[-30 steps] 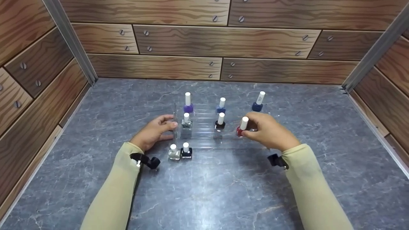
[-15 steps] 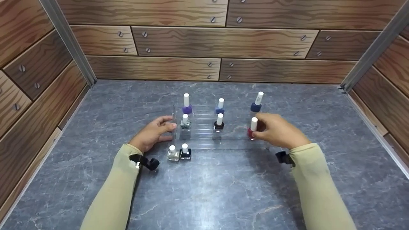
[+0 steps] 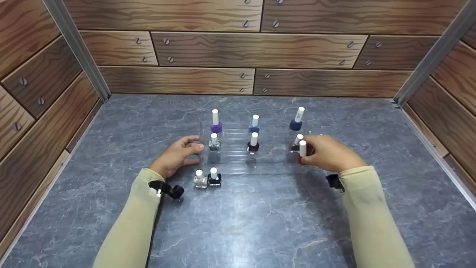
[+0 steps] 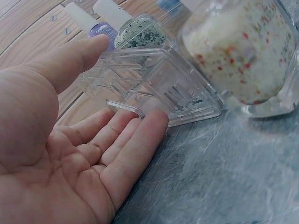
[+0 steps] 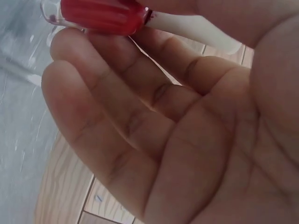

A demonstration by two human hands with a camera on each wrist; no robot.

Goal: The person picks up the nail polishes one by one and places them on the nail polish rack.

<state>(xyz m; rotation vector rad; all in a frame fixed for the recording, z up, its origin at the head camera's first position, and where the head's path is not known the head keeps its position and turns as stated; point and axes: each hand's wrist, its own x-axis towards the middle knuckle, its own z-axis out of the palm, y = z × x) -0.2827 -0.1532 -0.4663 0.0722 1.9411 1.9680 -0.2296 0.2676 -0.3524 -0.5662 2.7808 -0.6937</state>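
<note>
A clear stepped display rack (image 3: 235,152) stands mid-table with nail polish bottles on its tiers. My right hand (image 3: 331,153) pinches a red nail polish bottle (image 3: 303,149) upright at the rack's right end; its white cap lies toward the palm in the right wrist view. Just behind it, a dark bottle (image 3: 296,146) is partly covered. My left hand (image 3: 176,153) rests at the rack's left side, fingers extended and thumb near the upper edge. Closest to that thumb are a green-flecked bottle (image 4: 140,33) and a purple bottle (image 4: 103,31).
On the table before the rack's left front stand a speckled bottle (image 3: 200,181) and a black bottle (image 3: 214,179). The top tier also bears a blue bottle (image 3: 254,128) and a navy bottle (image 3: 296,124); a black-brown bottle (image 3: 253,146) is mid-rack. Wood-patterned walls (image 3: 238,48) enclose the table.
My right hand has carried the red bottle rightward and slightly nearer, and the dark bottle's cap behind it has come into view. My left hand stays at the rack's side.
</note>
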